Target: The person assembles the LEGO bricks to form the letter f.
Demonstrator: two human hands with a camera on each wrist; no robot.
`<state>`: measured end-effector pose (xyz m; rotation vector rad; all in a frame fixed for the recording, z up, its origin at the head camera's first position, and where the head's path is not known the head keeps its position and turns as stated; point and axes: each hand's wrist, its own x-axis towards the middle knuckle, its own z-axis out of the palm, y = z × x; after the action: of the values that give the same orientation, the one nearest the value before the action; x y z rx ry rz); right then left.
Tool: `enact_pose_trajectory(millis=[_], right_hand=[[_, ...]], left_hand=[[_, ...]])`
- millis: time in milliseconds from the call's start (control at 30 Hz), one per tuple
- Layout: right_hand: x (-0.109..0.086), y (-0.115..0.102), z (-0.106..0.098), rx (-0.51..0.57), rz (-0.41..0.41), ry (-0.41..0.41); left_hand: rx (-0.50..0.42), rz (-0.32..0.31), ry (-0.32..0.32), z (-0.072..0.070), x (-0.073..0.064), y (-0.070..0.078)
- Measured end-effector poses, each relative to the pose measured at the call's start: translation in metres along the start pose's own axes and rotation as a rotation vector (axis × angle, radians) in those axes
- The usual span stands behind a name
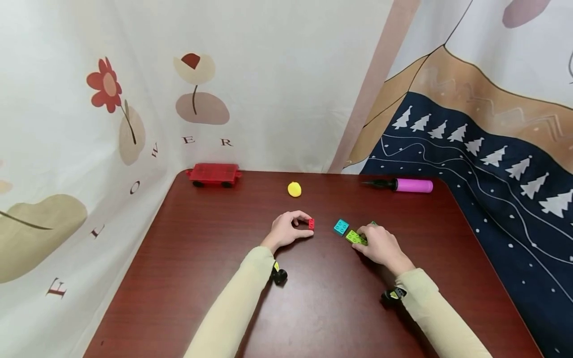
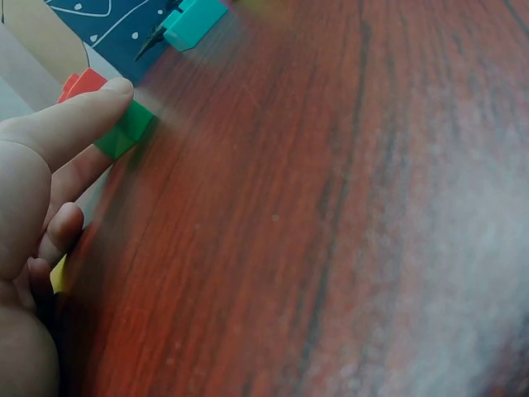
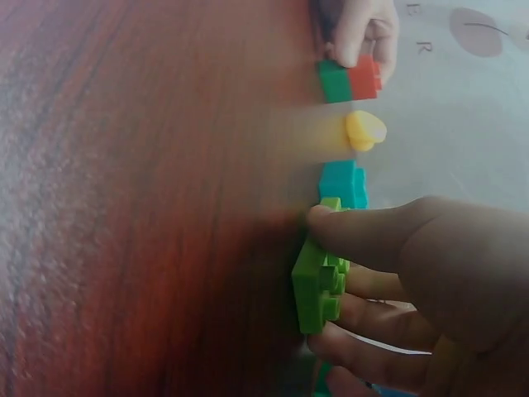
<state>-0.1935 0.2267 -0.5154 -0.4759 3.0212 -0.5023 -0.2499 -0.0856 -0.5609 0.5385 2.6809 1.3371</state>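
Observation:
My left hand (image 1: 286, 230) pinches a red toy brick (image 1: 311, 224) stacked on a green brick (image 3: 334, 83), thumb on one side and fingers on the other. In the right wrist view this pair stands upright on the table. My right hand (image 1: 382, 245) holds a long lime-green brick (image 1: 353, 237) by its sides, studs up, low at the tabletop; part of it lies under the fingers. Just left of that brick sits a teal brick (image 1: 341, 227), between the two hands. Behind my right fingers a bit of a darker green piece (image 1: 373, 223) peeks out, mostly hidden.
On the brown table (image 1: 313, 308), a small yellow object (image 1: 294, 189) lies behind my left hand. A red toy wagon (image 1: 215, 173) with black wheels stands at the back left. Toward the back right lies a purple cylinder (image 1: 414, 185) with a black tapered end. Printed cloth hangs behind.

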Motion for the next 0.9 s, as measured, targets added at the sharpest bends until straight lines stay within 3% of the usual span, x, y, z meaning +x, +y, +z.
enact_pose_trajectory(millis=[433,900], right_hand=[[0.005,0.013,-0.023,0.222,-0.055,0.059],[0.030,-0.015,-0.024,0.317,-0.182,0.118]], left_hand=[[-0.010,-0.012,0.009,0.001,0.001,0.000],[-0.006,-0.018,0.017,0.002,0.000,0.001]])
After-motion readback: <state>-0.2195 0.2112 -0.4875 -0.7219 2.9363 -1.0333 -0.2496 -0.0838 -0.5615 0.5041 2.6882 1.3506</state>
